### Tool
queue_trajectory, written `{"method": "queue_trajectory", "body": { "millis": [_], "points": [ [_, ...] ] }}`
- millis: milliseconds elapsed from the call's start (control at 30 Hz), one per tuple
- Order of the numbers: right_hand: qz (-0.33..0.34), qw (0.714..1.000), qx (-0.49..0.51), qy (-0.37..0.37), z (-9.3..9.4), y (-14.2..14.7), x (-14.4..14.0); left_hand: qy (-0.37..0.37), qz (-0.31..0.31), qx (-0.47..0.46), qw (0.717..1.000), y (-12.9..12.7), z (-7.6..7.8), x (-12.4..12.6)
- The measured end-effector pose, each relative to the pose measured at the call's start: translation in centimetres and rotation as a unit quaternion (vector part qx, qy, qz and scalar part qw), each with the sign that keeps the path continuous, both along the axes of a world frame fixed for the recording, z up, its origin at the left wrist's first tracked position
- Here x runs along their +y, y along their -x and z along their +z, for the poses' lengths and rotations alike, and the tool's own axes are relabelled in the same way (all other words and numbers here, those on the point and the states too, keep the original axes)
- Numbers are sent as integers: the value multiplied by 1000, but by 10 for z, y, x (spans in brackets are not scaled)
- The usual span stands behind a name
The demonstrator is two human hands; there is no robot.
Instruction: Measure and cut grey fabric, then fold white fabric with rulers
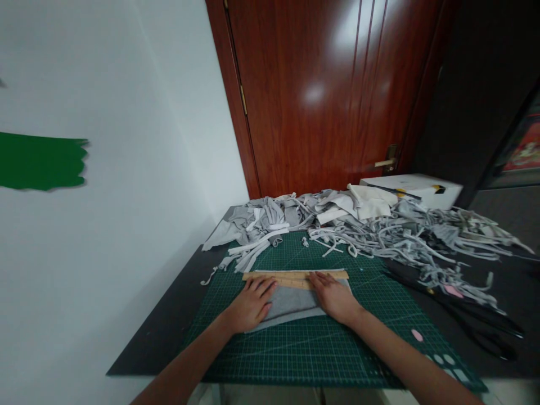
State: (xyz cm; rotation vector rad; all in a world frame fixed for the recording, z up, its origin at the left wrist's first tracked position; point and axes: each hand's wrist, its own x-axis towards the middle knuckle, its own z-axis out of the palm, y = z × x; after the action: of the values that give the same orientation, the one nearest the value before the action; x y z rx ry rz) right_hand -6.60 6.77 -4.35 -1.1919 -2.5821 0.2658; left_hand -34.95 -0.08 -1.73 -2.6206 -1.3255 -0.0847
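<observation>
Inward from the front edge of the black tabletop [164, 332], over a green gridded cutting mat [291, 360], a pale wooden ruler [293, 276] is pressed onto a folded grey cloth [291, 301] by the left hand [252, 305] and the right hand [334, 298], both laid flat and unclenched. Toward the front right corner, large black scissors [445, 301] are laid; along the back edge, tangled grey fabric strips [388, 232] are heaped before a white rectangular box [441, 198].
</observation>
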Motion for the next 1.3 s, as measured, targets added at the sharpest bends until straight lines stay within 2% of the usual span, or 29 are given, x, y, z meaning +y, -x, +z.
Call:
{"method": "queue_trajectory", "body": {
  "millis": [167, 500, 1300],
  "points": [
    [15, 1000, 7, 8, 0, -1, -1, -33, 4, -5, 999, 7, -7, 4],
    [-34, 999, -6, 18, 6, 2, -4, -57, -12, -37, 998, 10, -7, 8],
    [-19, 998, -14, 58, 12, -2, -2, -34, 0, -14, 999, 9, -5, 4]
  ]
}}
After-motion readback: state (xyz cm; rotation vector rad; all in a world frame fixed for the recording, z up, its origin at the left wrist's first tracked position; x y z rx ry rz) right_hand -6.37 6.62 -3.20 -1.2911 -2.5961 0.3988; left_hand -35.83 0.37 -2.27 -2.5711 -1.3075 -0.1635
